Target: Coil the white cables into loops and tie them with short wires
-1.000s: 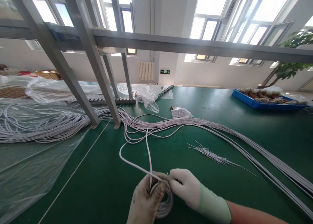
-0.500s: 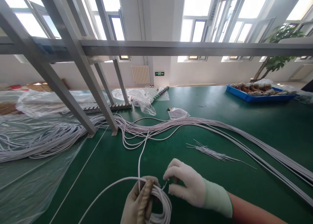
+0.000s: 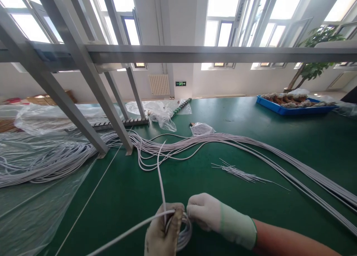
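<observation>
My left hand (image 3: 161, 233), in a soiled glove, is closed round a small coil of white cable (image 3: 182, 232) at the bottom centre. My right hand (image 3: 208, 213), in a clean white glove with a green cuff, is pinched against the coil's right side. One strand of the white cable (image 3: 159, 174) rises from the coil toward the big cable bundle; another runs out to the lower left. The long cable bundle (image 3: 251, 148) lies across the green table (image 3: 292, 144).
A small pile of thin white ties (image 3: 240, 174) lies to the right of my hands. Grey metal frame legs (image 3: 111, 111) stand at the left. Clear plastic sheeting (image 3: 33, 196) covers the left side. A blue tray (image 3: 295, 106) with parts sits far right. Plastic bags (image 3: 161, 116) lie further back.
The coil's wide loop has been drawn in tighter in my left hand. My right hand moved from just beside the coil to touching it, and the loose strand now trails to the lower left.
</observation>
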`<state>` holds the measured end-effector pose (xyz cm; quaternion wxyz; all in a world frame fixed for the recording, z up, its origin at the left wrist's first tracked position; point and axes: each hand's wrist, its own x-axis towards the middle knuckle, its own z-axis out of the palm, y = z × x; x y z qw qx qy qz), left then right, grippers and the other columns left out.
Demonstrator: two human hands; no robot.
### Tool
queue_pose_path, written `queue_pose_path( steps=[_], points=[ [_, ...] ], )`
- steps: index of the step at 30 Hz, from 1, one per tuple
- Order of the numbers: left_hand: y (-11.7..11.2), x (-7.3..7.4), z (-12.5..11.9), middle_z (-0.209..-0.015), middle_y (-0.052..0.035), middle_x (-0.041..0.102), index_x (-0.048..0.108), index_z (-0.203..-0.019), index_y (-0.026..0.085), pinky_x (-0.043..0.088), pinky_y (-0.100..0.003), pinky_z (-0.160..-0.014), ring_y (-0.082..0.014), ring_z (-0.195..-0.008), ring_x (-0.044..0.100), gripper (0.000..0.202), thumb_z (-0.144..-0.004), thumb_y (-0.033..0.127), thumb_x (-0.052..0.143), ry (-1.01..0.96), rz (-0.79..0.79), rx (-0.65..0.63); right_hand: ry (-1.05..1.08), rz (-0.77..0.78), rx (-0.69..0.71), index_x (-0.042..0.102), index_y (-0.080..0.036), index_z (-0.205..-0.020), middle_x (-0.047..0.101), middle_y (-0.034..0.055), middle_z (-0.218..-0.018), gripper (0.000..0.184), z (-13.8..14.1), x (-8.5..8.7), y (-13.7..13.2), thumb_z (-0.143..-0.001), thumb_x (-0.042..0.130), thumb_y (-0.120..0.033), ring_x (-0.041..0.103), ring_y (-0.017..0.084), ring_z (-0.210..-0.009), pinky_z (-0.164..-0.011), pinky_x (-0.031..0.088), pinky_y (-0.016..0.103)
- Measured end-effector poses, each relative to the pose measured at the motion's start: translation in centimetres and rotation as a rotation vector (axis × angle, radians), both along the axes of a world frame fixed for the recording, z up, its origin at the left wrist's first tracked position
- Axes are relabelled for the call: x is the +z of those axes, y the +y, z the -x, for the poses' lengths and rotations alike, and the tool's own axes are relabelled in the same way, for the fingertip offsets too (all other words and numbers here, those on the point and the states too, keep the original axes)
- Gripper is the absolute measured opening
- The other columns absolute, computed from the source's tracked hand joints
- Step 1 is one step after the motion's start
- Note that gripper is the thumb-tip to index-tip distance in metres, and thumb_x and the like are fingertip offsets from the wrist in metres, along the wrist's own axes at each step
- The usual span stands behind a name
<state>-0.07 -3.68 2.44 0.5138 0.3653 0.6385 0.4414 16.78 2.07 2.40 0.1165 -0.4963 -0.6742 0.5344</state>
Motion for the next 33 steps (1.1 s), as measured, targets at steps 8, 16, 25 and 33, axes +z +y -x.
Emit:
queue_pose_path(
  steps=[8,16,25,33],
  points=[
    [2.0,0.9,2.2,-0.076,-0.0011,0.074,0.075,-0.075,0.024,0.054,-0.029,-0.071,-0.0208,-0.073,0.066,0.05,-0.043,0.05,0.103,-0.583,0.232,-0.08,0.12,-0.811,0.266,0.069,-0.021,-0.118,0.061,0.0062,-0.102,0.022,-3.5,0.1,1.0,-0.105,0.056,-0.034,0.057,0.02,-0.084,-0.073,0.047,0.032],
    [1.0,0.7,0.1,-0.089,-0.0053,0.076,0.075,-0.086,0.023,0.056,-0.037,-0.082,-0.0283,-0.09,0.07,0.052,-0.064,0.069,0.088,-0.41,0.185,-0.074,-0.035,-0.738,0.258,0.053,-0.02,-0.077,0.049,-0.0002,-0.079,0.025,-1.4,0.5,-0.1,-0.101,0.049,-0.027,0.038,0.016,-0.069,-0.066,0.032,0.033],
    [0.8,-0.5,0.1,-0.069,0.0009,0.065,0.077,-0.092,0.021,0.049,-0.028,-0.059,-0.0176,-0.062,0.057,0.05,-0.067,0.063,0.088,-0.361,0.186,0.057,0.068,-0.169,0.005,0.063,-0.019,-0.094,0.059,-0.0004,-0.077,0.022,-1.8,0.6,0.3,-0.102,0.048,-0.032,0.053,0.016,-0.063,-0.058,0.043,0.027],
    [1.6,-0.4,1.1,-0.075,-0.0009,0.071,0.079,-0.086,0.021,0.058,-0.032,-0.073,-0.0217,-0.074,0.067,0.058,-0.05,0.063,0.097,-0.511,0.297,0.012,-0.037,-1.056,0.423,0.065,-0.018,-0.095,0.061,0.0061,-0.093,0.03,-2.4,-0.4,0.6,-0.109,0.042,-0.033,0.046,0.018,-0.075,-0.071,0.036,0.035]
  ],
)
